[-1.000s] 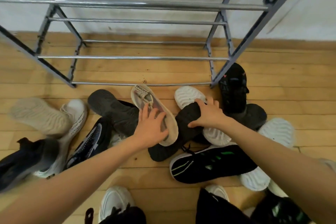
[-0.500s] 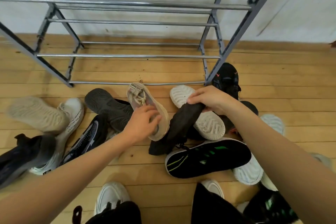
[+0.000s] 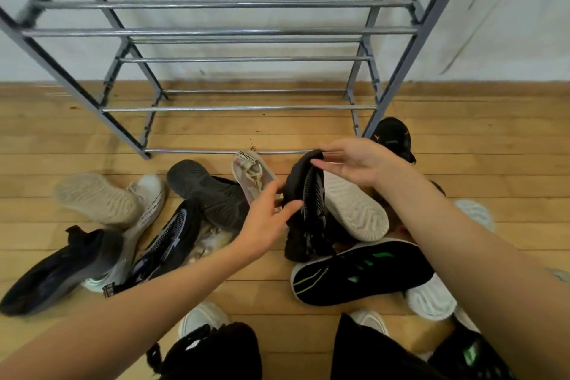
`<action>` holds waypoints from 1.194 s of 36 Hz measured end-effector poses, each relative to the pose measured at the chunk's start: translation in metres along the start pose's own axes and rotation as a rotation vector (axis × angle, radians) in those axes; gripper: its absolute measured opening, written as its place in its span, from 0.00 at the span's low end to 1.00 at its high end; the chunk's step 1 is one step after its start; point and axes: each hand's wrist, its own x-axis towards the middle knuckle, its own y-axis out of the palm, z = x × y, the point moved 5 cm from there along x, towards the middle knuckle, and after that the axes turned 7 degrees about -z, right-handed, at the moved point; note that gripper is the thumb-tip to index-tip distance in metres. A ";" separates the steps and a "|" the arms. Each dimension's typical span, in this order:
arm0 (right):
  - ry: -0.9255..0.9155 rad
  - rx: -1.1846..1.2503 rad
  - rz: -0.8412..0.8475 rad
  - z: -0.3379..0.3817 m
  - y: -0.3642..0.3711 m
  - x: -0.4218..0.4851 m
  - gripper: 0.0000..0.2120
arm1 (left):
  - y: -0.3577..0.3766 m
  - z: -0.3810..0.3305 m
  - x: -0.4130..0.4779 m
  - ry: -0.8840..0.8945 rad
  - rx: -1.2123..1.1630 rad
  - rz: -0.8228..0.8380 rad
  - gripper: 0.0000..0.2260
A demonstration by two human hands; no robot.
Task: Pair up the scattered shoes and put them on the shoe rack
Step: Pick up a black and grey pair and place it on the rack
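Note:
A black mesh sneaker [image 3: 308, 203] with a white pattern hangs toe-up over the shoe pile. My right hand [image 3: 354, 160] pinches its toe. My left hand [image 3: 268, 219] touches its side with fingers spread; whether it grips is unclear. Behind my left hand lies a beige lace-up shoe [image 3: 253, 173]. A matching black patterned sneaker [image 3: 166, 244] lies to the left. The grey metal shoe rack [image 3: 240, 31] stands against the wall with bare rails.
Scattered on the wooden floor: a dark grey shoe sole-up [image 3: 206, 188], a white sole [image 3: 354, 210], a black shoe with green stripes [image 3: 361, 271], beige shoes [image 3: 95, 197], a dark shoe [image 3: 58, 271] at left, a black shoe [image 3: 391, 136] by the rack's leg.
My right hand lifted the black mesh sneaker up off the pile. My left hand left the beige shoe and moved right onto the black sneaker.

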 end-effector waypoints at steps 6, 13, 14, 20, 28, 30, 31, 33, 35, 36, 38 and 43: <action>-0.249 -0.893 -0.020 0.000 -0.013 0.007 0.21 | -0.014 -0.006 0.016 -0.080 -0.216 -0.105 0.12; -0.073 -0.845 0.099 -0.037 -0.014 0.016 0.17 | -0.036 -0.001 0.046 -0.307 -0.438 -0.123 0.14; -0.078 -0.800 0.108 -0.038 -0.012 0.016 0.17 | -0.039 0.000 0.049 -0.316 -0.442 -0.116 0.15; -0.156 -0.850 0.099 -0.049 0.008 0.025 0.19 | -0.051 0.012 0.051 -0.314 -0.412 -0.088 0.15; -0.456 -1.134 -0.094 -0.061 0.045 0.039 0.18 | -0.094 0.041 0.045 -0.277 -0.047 -0.171 0.22; -0.465 -1.181 -0.118 -0.068 0.046 0.042 0.19 | -0.108 0.053 0.042 -0.269 0.130 -0.180 0.22; -0.452 -1.218 -0.107 -0.071 0.046 0.045 0.18 | -0.116 0.060 0.041 -0.274 0.231 -0.172 0.21; -0.382 -1.284 -0.083 -0.076 0.043 0.049 0.18 | -0.132 0.075 0.036 -0.276 0.452 -0.142 0.22; -0.329 -1.302 -0.083 -0.078 0.041 0.052 0.18 | -0.150 0.090 0.029 -0.265 0.658 -0.147 0.25; -0.325 -1.306 -0.083 -0.079 0.040 0.052 0.18 | -0.160 0.097 0.024 -0.280 0.740 -0.162 0.28; -0.320 -1.312 -0.084 -0.081 0.039 0.053 0.18 | -0.178 0.113 0.015 -0.356 0.849 -0.163 0.32; -0.309 -1.315 -0.053 -0.090 0.041 0.053 0.28 | -0.185 0.141 -0.001 -0.580 0.672 -0.060 0.34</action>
